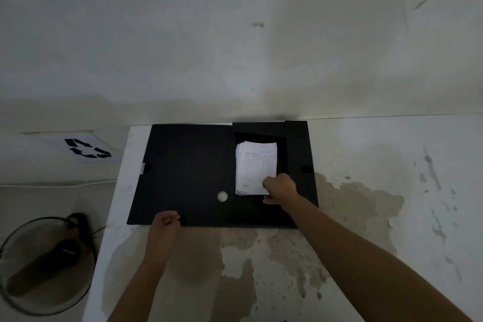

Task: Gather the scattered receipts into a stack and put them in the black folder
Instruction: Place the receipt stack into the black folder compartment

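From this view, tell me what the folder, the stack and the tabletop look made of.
Black folder: matte board or plastic, which of the two unclear; flat, no shine.
Receipt stack: thin white paper; faint print, layered edges.
Table: pale coated surface; the coating has flaked into brown patches.

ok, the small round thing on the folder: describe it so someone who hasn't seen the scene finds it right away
Start from the open black folder lying flat on the stained white table. On the folder's near half, between the left hand and the stack of receipts, sits a small round disc. It is the only pale circle on the black surface; the receipts are rectangular.
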`<state>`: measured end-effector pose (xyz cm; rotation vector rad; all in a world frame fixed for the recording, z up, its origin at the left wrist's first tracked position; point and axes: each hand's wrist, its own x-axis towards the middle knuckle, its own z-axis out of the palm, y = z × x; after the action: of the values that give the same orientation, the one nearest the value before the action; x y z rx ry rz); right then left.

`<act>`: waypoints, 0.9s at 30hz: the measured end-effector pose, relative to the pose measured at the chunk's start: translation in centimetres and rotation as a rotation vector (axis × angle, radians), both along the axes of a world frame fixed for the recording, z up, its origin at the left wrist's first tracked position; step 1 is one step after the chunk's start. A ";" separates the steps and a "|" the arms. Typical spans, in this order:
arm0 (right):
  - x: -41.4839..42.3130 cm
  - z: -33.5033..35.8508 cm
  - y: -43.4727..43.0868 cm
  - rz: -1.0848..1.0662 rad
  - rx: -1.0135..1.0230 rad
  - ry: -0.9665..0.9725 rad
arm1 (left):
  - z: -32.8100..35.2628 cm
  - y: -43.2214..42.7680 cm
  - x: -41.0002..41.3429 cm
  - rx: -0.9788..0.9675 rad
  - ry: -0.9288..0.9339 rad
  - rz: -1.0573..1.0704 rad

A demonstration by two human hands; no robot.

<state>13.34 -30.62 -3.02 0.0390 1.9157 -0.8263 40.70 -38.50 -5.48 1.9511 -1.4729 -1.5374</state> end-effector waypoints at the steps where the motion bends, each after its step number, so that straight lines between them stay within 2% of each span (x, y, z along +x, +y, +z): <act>1: 0.0 0.4 0.0 0.038 -0.002 0.015 | 0.0 -0.1 -0.2 -0.016 -0.027 0.025; 8: 0.2 1.8 2.1 0.393 -0.033 0.276 | -1.0 -2.4 0.7 -0.153 -0.233 0.025; 11: 0.0 0.7 4.6 0.511 0.045 0.634 | -1.1 -3.5 1.5 -0.162 -0.400 0.016; 13: -0.2 -0.4 6.7 0.521 0.054 0.760 | -0.9 -3.8 2.0 -0.138 -0.413 0.029; 18: -0.4 -2.6 10.1 0.771 0.098 0.734 | -1.5 -5.0 3.4 -0.053 -0.343 -0.007; 27: -1.0 -2.9 11.6 0.620 -0.002 0.694 | -1.9 -7.4 4.4 -0.015 -0.471 0.028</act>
<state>12.38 -19.05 -5.89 -0.9020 2.3564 -0.4310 45.13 -45.91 -7.33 2.4268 -1.6036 -1.0922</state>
